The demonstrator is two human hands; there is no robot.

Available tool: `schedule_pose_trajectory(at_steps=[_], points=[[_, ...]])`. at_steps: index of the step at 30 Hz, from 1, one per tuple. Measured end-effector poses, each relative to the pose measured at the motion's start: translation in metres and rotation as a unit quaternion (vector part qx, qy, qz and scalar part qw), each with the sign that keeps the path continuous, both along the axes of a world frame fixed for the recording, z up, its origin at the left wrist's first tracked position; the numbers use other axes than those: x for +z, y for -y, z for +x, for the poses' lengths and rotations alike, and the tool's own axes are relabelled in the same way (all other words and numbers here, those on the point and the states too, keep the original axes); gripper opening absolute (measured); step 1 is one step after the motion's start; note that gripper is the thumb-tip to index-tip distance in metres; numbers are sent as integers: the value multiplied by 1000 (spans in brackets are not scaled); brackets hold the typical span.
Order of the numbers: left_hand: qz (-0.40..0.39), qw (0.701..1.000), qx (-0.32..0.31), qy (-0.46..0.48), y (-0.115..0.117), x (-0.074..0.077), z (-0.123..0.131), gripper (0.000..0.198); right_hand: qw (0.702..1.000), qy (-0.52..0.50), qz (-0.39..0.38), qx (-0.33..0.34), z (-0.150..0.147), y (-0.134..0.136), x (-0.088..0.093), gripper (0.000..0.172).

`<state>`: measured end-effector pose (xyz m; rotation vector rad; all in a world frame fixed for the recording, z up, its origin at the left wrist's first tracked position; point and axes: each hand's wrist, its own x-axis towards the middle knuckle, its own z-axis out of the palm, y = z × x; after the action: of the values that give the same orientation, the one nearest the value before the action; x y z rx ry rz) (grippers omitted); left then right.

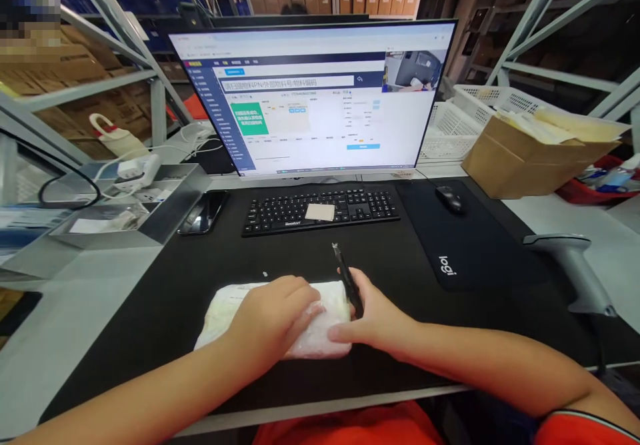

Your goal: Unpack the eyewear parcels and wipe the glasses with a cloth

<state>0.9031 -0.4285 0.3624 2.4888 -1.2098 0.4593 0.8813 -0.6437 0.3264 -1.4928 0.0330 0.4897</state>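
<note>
A white padded parcel (327, 305) lies on the black desk mat (200, 285) near the front edge. My left hand (273, 318) rests on top of it, fingers curled over the wrapping and pressing it down. My right hand (373, 315) sits at the parcel's right end, closed round a black pen-like tool (345, 275) whose tip points up and away from me. The thumb of that hand touches the parcel's lower right corner.
Behind the parcel are a black keyboard (320, 210) with a paper slip on it, a monitor (320, 98), a phone (203, 213), a mouse (450, 198) on its pad, a barcode scanner (575, 265), a cardboard box (530, 152), white baskets (465, 118) and a clear tray (125, 212).
</note>
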Motion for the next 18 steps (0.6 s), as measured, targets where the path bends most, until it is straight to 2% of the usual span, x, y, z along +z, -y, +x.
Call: schedule_pose_trajectory(at_steps=[2,5,6,8,9,12,18], points=[[45,998,-9,-32,1,6,8,11,999,-21,0,-31,-2,-8,3,102],[122,991,-50,-37,2,10,19,35,997,-49,36,-41,-5,-12,6,102],[147,986,-76,-10,3,9,22,34,997,-52,52,-37,-5,-11,6,100],[175,974,-128,70,4,3,27,16,995,-57,74,-38,-7,-11,4,96],[173,968,-144,108,5,-1,29,10,994,-58,83,-42,-7,-11,3,95],[129,970,-135,158,7,-9,33,21,992,-54,100,-60,-9,-12,1,96],[75,991,-87,68,10,-3,38,28,991,-28,100,-82,-12,-16,-4,97]])
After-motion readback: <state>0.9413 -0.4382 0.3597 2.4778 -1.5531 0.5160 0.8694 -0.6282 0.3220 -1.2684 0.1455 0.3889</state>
